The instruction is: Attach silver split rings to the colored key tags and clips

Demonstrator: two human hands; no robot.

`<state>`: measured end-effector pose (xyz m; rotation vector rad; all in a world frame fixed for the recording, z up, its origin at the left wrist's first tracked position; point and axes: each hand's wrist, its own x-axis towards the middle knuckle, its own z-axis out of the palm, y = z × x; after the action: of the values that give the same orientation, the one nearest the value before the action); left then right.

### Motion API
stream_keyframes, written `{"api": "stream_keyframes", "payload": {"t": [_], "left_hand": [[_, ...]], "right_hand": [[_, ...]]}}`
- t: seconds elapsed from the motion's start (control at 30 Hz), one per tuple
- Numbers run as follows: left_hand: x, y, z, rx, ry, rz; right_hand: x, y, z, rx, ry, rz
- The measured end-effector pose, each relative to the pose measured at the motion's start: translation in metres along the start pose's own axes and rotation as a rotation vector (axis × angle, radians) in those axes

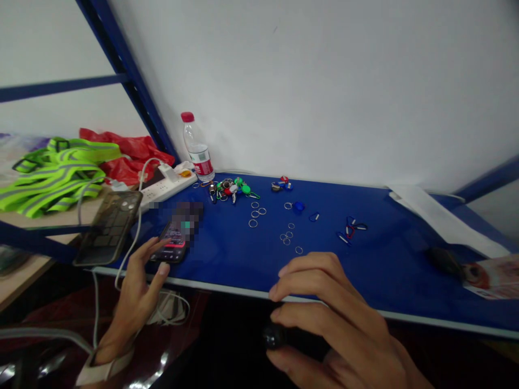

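Observation:
At the table's front edge, my left hand reaches over the lower edge of a lit phone, thumb and fingers apart. Its fingertips lie on or just above the screen; I cannot tell which. My right hand, nearest the camera, pinches a small shiny black round object between thumb and fingers, in front of the table edge. Beyond that hand lie several loose split rings, a blue tag on a ring and several small carabiners. Farther back is a pile of coloured key tags.
A water bottle stands against the wall, beside a white power strip. A second phone lies at the left with a cable near it. Yellow reflective straps are heaped farther left. White paper lies at the right.

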<state>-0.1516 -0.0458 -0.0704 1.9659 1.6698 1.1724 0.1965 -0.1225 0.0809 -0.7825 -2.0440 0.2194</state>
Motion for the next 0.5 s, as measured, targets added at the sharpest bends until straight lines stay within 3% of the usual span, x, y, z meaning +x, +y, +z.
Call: {"api": "stream_keyframes", "payload": {"t": [0.27,0.5], "left_hand": [[0.001,-0.002,0.000,0.027,-0.013,0.031],[0.002,0.000,0.000,0.036,-0.014,0.036]], "right_hand": [[0.002,-0.008,-0.009,-0.047,-0.020,0.079],[0.002,-0.010,-0.011,-0.035,-0.002,0.052]]}}
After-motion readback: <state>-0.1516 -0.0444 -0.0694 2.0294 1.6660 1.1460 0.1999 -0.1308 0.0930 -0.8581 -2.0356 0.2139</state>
